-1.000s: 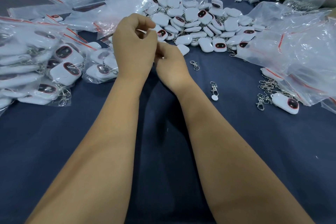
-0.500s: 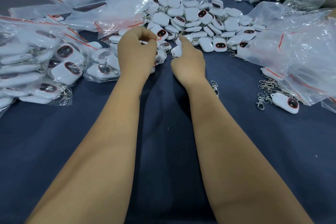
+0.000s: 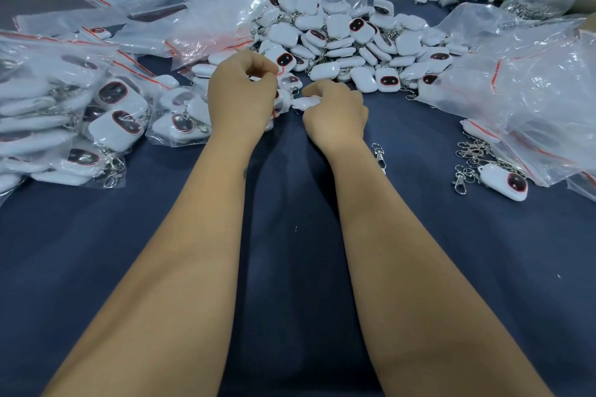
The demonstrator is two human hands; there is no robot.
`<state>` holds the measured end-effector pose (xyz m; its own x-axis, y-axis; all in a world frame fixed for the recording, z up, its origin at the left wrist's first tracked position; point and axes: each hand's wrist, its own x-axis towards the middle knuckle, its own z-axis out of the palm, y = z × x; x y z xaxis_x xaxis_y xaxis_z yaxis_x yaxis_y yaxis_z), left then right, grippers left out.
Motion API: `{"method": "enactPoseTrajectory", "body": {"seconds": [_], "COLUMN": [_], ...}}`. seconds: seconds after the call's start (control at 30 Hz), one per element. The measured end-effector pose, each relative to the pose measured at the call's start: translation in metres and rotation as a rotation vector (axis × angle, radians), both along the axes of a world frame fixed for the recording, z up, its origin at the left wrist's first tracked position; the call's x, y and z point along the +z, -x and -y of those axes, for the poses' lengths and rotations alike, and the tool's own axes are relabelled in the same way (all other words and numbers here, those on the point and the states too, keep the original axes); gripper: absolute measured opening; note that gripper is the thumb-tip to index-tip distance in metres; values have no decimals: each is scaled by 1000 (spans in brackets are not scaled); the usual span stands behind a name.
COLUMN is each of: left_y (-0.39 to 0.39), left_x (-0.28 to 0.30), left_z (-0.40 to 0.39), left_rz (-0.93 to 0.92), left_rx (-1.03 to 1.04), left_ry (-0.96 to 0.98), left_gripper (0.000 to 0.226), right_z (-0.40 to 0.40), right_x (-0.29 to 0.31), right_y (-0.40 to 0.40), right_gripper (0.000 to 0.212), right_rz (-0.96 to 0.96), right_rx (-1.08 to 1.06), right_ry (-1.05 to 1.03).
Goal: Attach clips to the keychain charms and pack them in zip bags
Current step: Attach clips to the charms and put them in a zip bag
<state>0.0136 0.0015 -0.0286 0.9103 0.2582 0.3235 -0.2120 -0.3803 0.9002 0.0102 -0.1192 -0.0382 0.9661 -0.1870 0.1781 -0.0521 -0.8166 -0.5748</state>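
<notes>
the left hand (image 3: 240,97) is curling its fingers (image 3: 263,66) around a small zip bag (image 3: 280,100), mostly hidden behind it. just beside it, the right hand (image 3: 335,114) is pinching a white keychain charm (image 3: 304,102) at the near edge of the charm pile (image 3: 348,42) on the dark blue worktop (image 3: 290,251). a loose metal clip (image 3: 379,153) is lying beside the right wrist, with packed bags (image 3: 106,119) sitting to the left.
</notes>
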Motion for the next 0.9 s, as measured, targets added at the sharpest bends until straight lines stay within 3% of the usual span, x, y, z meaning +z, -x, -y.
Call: {"method": "enactPoseTrajectory", "body": {"seconds": [0.07, 0.17, 0.3, 0.4, 0.53, 0.9], "left_y": [0, 2, 6, 7, 7, 5], "left_x": [-1, -1, 1, 1, 2, 2], "left_z": [1, 2, 3, 3, 4, 3], "left_rz": [-21, -42, -55, -63, -76, -93], "left_rx": [-16, -18, -14, -24, -34, -45], "left_ry": [-16, -69, -95, -108, -105, -188], "left_gripper": [28, 25, 32, 33, 38, 35], "right_z": [-1, -3, -7, -9, -10, -9], "right_x": [-1, 0, 7, 15, 16, 15], "right_y": [0, -1, 4, 8, 8, 8], "right_gripper": [44, 18, 41, 35, 9, 26], "right_rz": [11, 63, 202, 229, 190, 156], "right_rx": [-10, -31, 5, 44, 76, 97], "right_ry": [-3, -68, -568, -791, -893, -952]}}
